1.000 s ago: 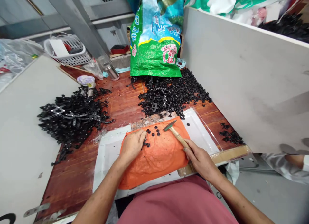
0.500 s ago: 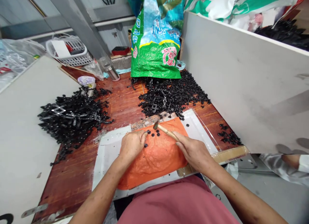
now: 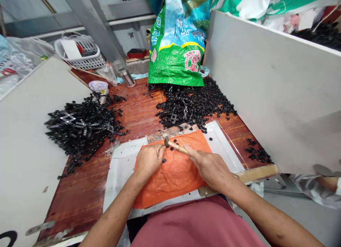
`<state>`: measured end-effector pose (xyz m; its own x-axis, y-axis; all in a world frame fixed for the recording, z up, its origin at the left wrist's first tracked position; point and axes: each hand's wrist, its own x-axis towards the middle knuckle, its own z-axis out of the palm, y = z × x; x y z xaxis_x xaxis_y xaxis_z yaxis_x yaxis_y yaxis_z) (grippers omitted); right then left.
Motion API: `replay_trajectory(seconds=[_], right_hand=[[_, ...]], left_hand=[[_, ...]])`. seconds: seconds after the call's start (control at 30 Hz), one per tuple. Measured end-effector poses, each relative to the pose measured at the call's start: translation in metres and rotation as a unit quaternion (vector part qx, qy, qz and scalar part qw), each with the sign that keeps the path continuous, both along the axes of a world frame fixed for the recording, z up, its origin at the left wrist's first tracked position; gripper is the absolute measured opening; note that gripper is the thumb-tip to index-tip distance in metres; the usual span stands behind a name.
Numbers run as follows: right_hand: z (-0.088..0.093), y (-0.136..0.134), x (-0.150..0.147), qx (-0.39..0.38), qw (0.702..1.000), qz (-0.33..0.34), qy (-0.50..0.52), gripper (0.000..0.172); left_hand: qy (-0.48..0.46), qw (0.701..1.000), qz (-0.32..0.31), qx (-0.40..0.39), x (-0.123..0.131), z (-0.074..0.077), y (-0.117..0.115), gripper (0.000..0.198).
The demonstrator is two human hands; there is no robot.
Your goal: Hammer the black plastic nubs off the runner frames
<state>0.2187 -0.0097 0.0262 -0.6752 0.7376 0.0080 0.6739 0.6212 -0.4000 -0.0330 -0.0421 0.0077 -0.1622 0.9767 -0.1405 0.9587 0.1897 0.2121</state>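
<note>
My right hand (image 3: pixel 209 165) is closed round the wooden handle of a small hammer (image 3: pixel 174 146), whose metal head sits low over the far edge of an orange cloth (image 3: pixel 174 179). My left hand (image 3: pixel 148 159) rests curled on the cloth with its fingertips pinched at a small black part right beside the hammer head. A few loose small black round parts (image 3: pixel 176 145) lie on the cloth near the head.
A pile of black metal strips (image 3: pixel 82 124) lies at left, a heap of small black parts (image 3: pixel 193 105) behind the cloth, a green woven sack (image 3: pixel 177 44) beyond it. White boards (image 3: pixel 271 83) wall both sides. A basket (image 3: pixel 80 55) and metal flask (image 3: pixel 125 76) stand far left.
The hammer has swung left and down, its head now next to my left fingertips. My left hand has stayed in place on the cloth.
</note>
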Motion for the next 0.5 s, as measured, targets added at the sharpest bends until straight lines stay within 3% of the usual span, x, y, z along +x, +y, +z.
replay_trajectory(seconds=[0.3,0.4,0.5], right_hand=[[-0.004,0.006,-0.006,-0.006,1.0,0.0,-0.014,0.056],[0.005,0.009,-0.01,-0.044,0.997,-0.009,0.064,0.052],[0.013,0.011,-0.019,-0.106,0.975,-0.028,0.195,0.04]], left_hand=[[-0.032,0.999,0.016,0.002,-0.004,-0.005,0.001,0.04],[-0.096,0.995,0.007,0.022,-0.008,-0.004,-0.001,0.039],[-0.172,0.983,-0.027,0.055,-0.003,0.005,-0.008,0.037]])
